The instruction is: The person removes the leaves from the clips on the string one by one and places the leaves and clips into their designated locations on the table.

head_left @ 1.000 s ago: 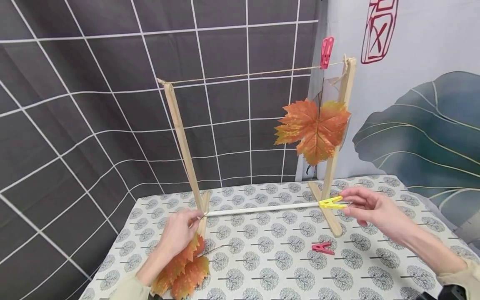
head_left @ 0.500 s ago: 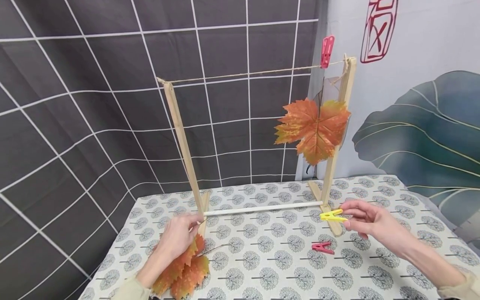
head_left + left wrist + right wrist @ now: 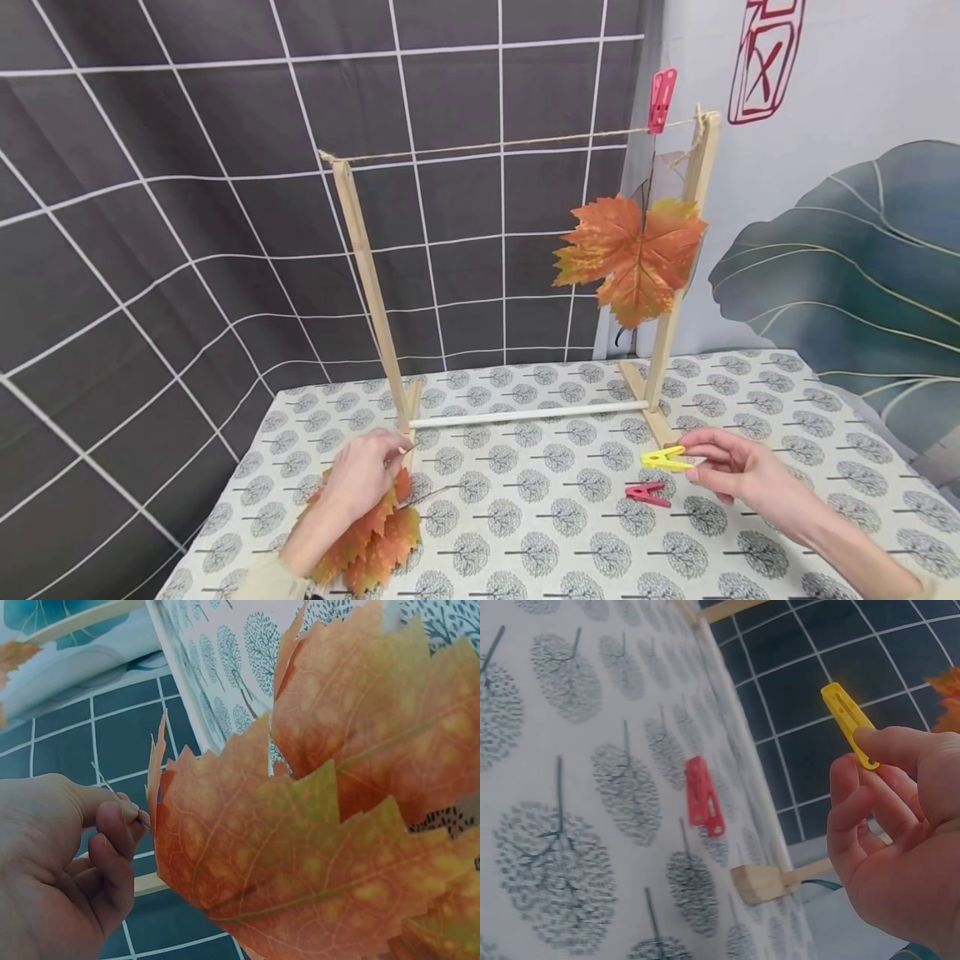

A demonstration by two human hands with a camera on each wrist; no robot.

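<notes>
My left hand [image 3: 365,475] pinches the thin stem of an orange maple leaf [image 3: 247,847] between thumb and fingertips. In the head view that leaf is partly behind the hand and forearm. Another orange leaf [image 3: 380,554] lies beside it on the tablecloth, its stem pointing right. My right hand [image 3: 742,471] holds a yellow clothespin [image 3: 665,459] by its handle ends, thumb against fingers, above the table. Just below it, a red clothespin [image 3: 647,493] lies on the cloth. Another red clothespin [image 3: 662,100] clips a maple leaf [image 3: 637,258] by its stem to the string [image 3: 487,146].
A wooden frame has a left post [image 3: 367,283] and a right post [image 3: 678,275], joined low down by a white rod [image 3: 525,415]. The tree-print tablecloth [image 3: 540,508] covers the table. Behind hang a dark grid curtain [image 3: 465,92] and a pale printed curtain [image 3: 847,108].
My right hand has come down and nearer with the yellow clothespin, away from the right post's foot. My left hand has shifted slightly nearer with the leaf stem.
</notes>
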